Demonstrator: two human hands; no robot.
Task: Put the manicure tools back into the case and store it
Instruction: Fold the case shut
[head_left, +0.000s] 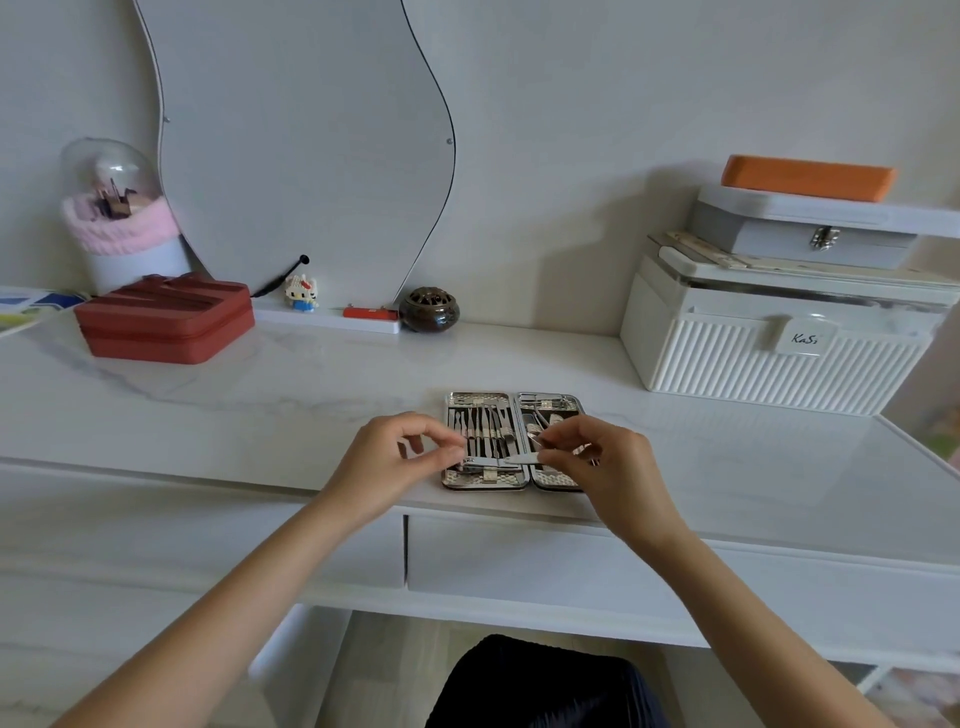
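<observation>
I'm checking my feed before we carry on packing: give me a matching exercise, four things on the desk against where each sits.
Things:
1. manicure case
2. red zip case
3. orange block
4. dark round pot

Places:
A. top of the stacked boxes, right
B. foot of the mirror
C. open flat, under both hands
D. far left, beside the glass dome

Pairs: 1-C, 2-D, 3-A, 4-B

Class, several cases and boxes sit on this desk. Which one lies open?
The metal manicure case beneath the hands, spread flat with tools showing. The red zip case, white ribbed box and grey latched box are closed.
</observation>
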